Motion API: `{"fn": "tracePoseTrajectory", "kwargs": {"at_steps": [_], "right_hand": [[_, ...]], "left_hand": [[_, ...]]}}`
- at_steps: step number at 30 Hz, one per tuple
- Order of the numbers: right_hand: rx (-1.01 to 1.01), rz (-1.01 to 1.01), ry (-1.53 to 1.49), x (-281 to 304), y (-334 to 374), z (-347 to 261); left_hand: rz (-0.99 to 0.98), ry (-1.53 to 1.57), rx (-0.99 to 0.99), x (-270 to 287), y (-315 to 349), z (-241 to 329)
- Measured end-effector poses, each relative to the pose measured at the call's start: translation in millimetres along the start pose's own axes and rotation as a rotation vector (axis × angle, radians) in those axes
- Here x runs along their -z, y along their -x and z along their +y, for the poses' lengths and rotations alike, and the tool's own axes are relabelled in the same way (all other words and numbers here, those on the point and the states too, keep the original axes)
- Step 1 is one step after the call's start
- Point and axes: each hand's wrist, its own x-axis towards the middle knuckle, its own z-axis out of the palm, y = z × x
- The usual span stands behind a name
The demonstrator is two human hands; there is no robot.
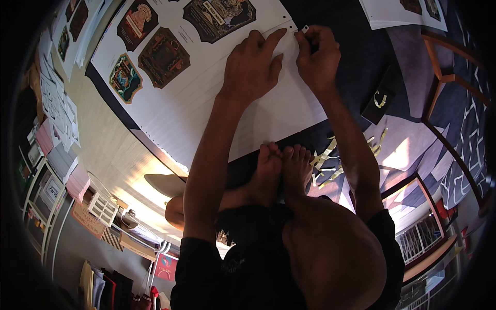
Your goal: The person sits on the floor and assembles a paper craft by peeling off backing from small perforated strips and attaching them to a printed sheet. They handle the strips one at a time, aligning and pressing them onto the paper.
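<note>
A large white printed sheet [281,111] lies flat before me, with several dark ornate label designs [164,58] on its left part. My left hand [253,67] rests over the sheet near its right edge, index finger and thumb stretched apart, holding nothing. Just beside it, my right hand [319,59] is closed in a pinch at that edge. A small pale tab with a dark spot [305,29] pokes out at its fingertips; what exactly it is cannot be made out. Small dark dots [290,27] mark the sheet's edge between the two hands.
Right of my forearm lies a black flat box [381,97] with a curled pale strip on it. Several yellowish strips [325,160] are scattered near my bare feet [297,160]. Another printed sheet [385,15] is at the far right, and wooden-framed furniture [439,77] stands beyond.
</note>
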Motion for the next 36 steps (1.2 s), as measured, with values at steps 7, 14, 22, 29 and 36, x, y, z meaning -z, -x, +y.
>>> {"fn": "tracePoseTrajectory", "kwargs": {"at_steps": [7, 14, 22, 29, 36], "right_hand": [[-0.123, -0.018, -0.212, 2.0, -5.3, -3.7], [-0.007, -0.039, -0.053, 0.8, -5.8, 3.3], [0.037, -0.059, -0.019, 1.1, -4.1, 3.2], [0.142, -0.041, 0.021, 7.2, -6.6, -1.4], [0.047, 0.032, -0.028, 16.7, -14.5, 0.9]], "left_hand": [[0.029, 0.02, -0.014, -1.7, 1.2, -2.1], [-0.019, -0.014, -0.017, -0.8, 2.8, -1.7], [0.024, -0.083, -0.05, -4.8, 1.9, 1.9], [0.024, -0.131, -0.043, -6.7, 1.1, 3.3], [0.014, -0.125, -0.043, -5.6, 0.3, 4.7]]}}
